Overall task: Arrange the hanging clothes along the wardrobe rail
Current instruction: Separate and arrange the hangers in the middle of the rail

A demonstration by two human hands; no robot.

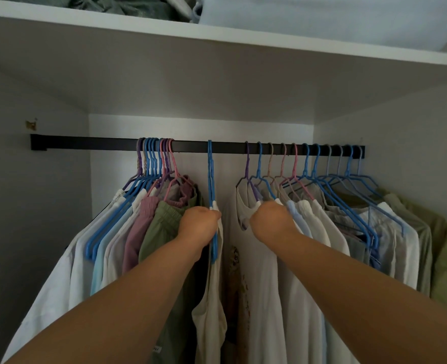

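A black wardrobe rail (191,147) is seen partly sorted. Left of the left hand (198,224), a tight bunch of hangers (154,164) in blue, purple and pink plastic is packed together, carrying white, pale blue, mauve and green garments (128,237); its spacing appears left to do. The left hand's fingers are curled round a lone blue hanger (211,174), hung by itself in the gap at mid-rail with a thin cream top (212,306) draped from it. Just right of that, the right hand (269,219) is closed on the shoulder of a white shirt (259,285) at the near end of the right group; its fingertips are hidden, so the exact grip cannot be told. Beyond those fingers, slim hooked hangers (322,164) are spread fairly evenly towards the far wall, bearing soft, light, creased shirts in white, beige and olive (401,232). Folded bedding (322,19) is stacked on the shelf (112,24) above.
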